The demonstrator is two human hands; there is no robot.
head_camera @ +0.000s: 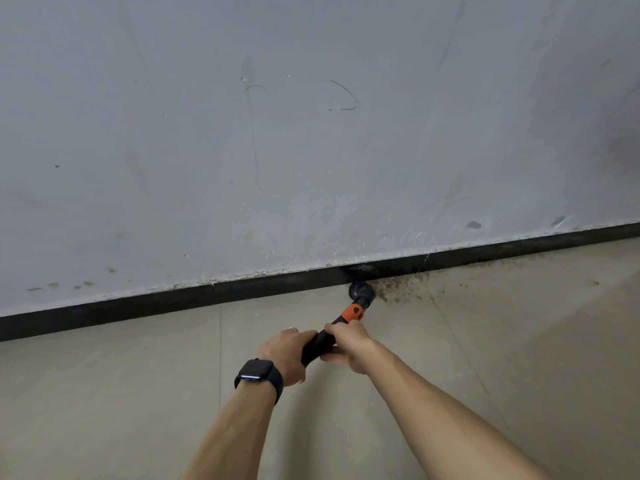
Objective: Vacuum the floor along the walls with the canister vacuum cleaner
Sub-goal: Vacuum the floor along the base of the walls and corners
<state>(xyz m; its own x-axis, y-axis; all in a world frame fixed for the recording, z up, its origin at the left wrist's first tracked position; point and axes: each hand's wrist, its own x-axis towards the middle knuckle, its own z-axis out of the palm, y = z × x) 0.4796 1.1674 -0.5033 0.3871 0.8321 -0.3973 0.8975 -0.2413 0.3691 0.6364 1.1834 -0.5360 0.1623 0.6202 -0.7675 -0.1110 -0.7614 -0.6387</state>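
Both my hands grip a black vacuum wand (320,342) with an orange collar (351,312). My left hand (285,355), with a black watch on the wrist and a ring, holds the lower part; my right hand (346,346) holds it just above, below the collar. A round black brush nozzle (358,291) at the wand's tip touches the floor right against the black baseboard (173,304). Brownish dust and dirt (401,285) lies on the floor to the right of the nozzle. The canister and hose are out of view.
A scuffed grey-white wall (311,133) fills the upper half of the view. Beige floor tiles (121,393) with thin joints spread below the baseboard, which runs from lower left to upper right.
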